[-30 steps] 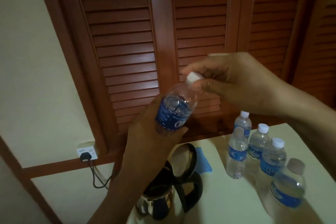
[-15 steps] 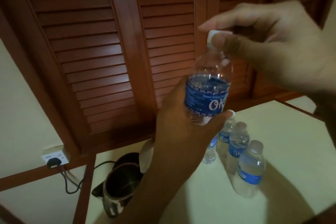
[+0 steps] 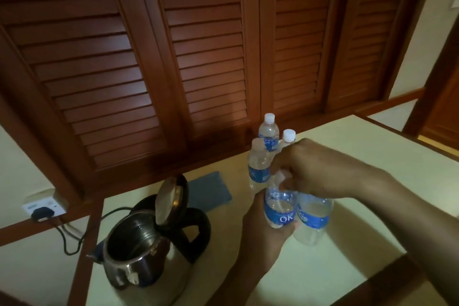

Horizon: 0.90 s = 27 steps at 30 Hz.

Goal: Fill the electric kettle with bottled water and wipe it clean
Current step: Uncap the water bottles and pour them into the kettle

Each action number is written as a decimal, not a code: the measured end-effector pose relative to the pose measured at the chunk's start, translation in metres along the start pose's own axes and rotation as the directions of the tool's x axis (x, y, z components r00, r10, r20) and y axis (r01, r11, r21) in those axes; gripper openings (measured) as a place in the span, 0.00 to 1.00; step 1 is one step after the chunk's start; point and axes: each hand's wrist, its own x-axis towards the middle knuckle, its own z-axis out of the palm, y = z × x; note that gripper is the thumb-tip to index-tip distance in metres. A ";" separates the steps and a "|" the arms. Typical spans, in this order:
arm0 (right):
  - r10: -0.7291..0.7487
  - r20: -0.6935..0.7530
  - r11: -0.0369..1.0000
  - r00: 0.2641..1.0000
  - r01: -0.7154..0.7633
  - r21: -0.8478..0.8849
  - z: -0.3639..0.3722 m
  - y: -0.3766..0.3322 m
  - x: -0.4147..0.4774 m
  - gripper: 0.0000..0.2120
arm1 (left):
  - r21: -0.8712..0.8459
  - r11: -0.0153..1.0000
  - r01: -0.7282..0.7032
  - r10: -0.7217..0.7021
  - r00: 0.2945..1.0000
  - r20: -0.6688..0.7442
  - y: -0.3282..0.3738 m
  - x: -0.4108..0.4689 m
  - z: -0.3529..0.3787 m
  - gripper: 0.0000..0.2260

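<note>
Left hand [image 3: 263, 233] wraps round the lower half of a small water bottle [image 3: 278, 208], blue label facing us, upright and low over the table, lower centre-right of the frame. Right hand [image 3: 315, 169] reaches in from the right edge and closes over the bottle's top, fingers curled round the neck. The cap is hidden under them, so on or off, can't tell.

Just right of it, touching or nearly so, a second bottle [image 3: 313, 221] stands on the cream table [image 3: 360, 238]. Behind the hands, toward the back edge, a cluster of three bottles [image 3: 258, 166], two with white caps showing.

Down at lower left of centre sits the steel kettle [image 3: 139, 263], lid [image 3: 171, 196] tipped up and open, black handle turned to the right, inside too dark to read. A blue cloth [image 3: 211, 191] lies flat behind it, between kettle and bottle cluster.

Room now: dim light, brown louvred doors [image 3: 173, 57] filling the whole upper frame, pale wall at far left. A wall socket [image 3: 44, 202] there carries a black plug [image 3: 42, 213], and its cord [image 3: 65, 241] loops down and runs toward the kettle. Wooden trim edges the table at left and lower right.
</note>
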 end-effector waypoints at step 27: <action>0.084 0.079 0.996 0.993 -0.084 -0.001 -0.018 0.026 0.094 0.20 | -0.169 0.974 0.150 -0.177 0.971 -0.158 -0.029 0.092 -0.027 0.29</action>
